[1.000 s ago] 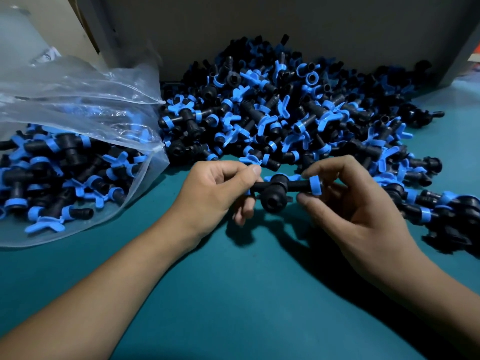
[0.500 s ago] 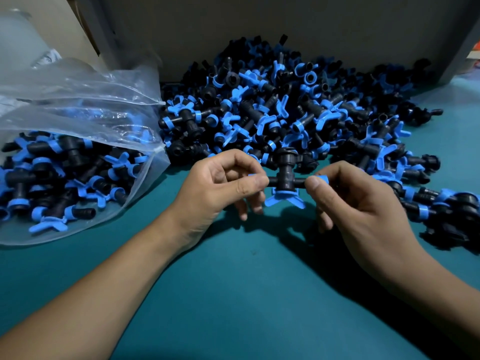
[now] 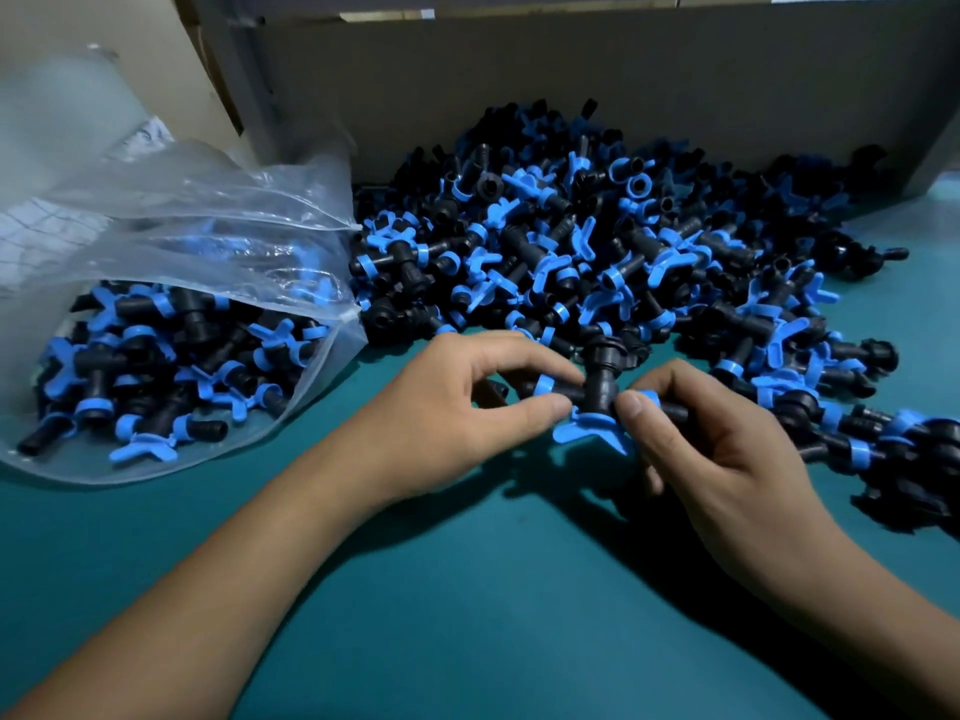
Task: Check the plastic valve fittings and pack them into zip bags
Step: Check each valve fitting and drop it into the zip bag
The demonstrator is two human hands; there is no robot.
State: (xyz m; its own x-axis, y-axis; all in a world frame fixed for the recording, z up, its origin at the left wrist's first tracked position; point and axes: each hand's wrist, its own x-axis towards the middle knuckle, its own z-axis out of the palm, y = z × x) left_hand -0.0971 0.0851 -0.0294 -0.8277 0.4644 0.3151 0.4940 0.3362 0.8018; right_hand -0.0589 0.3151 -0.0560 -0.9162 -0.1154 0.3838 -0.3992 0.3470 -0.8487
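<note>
One valve fitting (image 3: 597, 392) between left hand (image 3: 457, 402) and right hand (image 3: 717, 449) grips

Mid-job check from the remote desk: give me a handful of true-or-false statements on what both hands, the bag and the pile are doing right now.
1. Both hands, left and right, hold one black T-shaped plastic valve fitting between them. True.
2. The held fitting's blue wing handle points up, away from the table. False: it points down, toward the teal table.
3. The clear plastic zip bag on the left lies empty. False: it already holds many black and blue fittings.
4. A loose pile of fittings lies beyond the hands, against a grey cardboard wall. True.
5. The right hand rests flat on the table. False: its thumb and fingers pinch the fitting.
</note>
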